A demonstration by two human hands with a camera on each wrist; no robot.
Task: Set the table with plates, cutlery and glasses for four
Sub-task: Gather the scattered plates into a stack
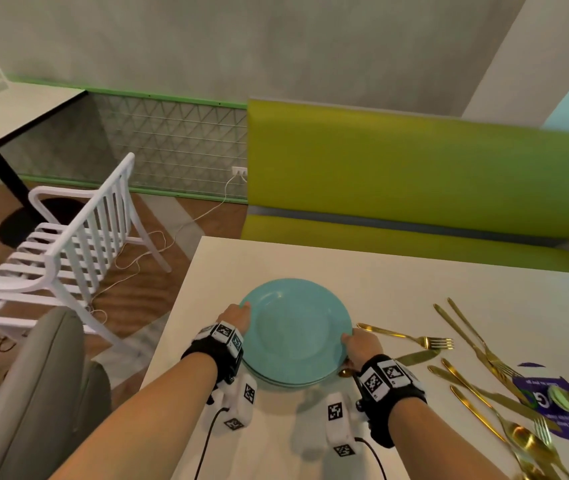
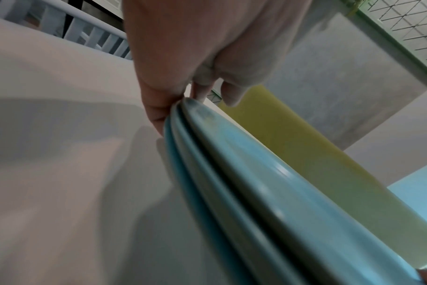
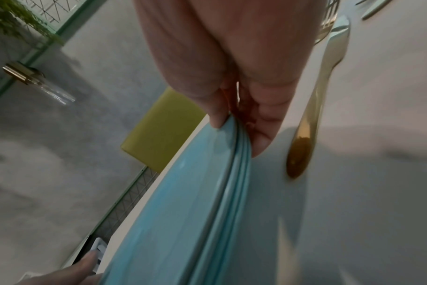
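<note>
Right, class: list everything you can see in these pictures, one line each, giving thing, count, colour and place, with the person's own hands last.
plates: stack, exact count unclear, light blue, near the table's left edge
cutlery: several forks, knives and spoons, gold, scattered on the table right of the plates
sticker: one, purple, round, on the table at far right under some cutlery
table: one, white
chair: one, white, slatted, left of the table
bench: one, yellow-green, behind the table
second table: one, white, far left
left hand: grips the stack's left rim
right hand: grips the stack's right rim
</note>
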